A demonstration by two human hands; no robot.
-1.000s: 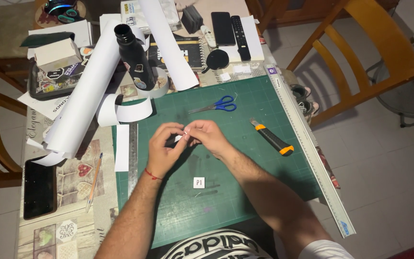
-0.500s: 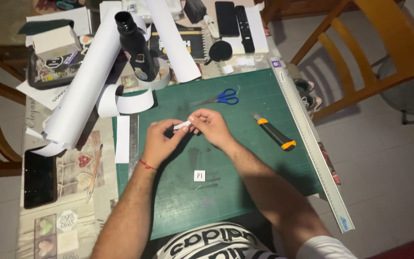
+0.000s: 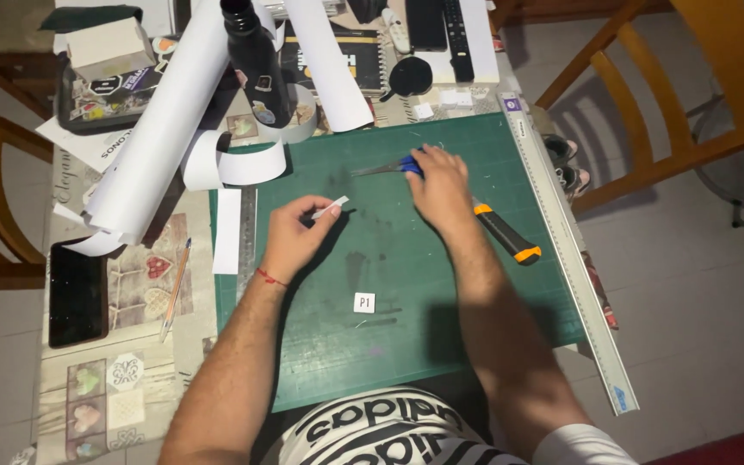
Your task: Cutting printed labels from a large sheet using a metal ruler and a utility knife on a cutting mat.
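Head view: left hand (image 3: 296, 237) fingers pinch small paper strip (image 3: 330, 207) above green mat (image 3: 441, 344); light, floppy, creases easily, hold by end. Right hand (image 3: 441, 185) on scissors (image 3: 381, 169), grip unclear

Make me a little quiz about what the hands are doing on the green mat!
1. True or false: the left hand pinches a small white paper strip.
2. What does the right hand rest on? A: scissors; B: the utility knife; C: the pencil.
3. Fill in: the long ruler lies along the green cutting mat's ____ edge.

Key: 1 true; 2 A; 3 right.
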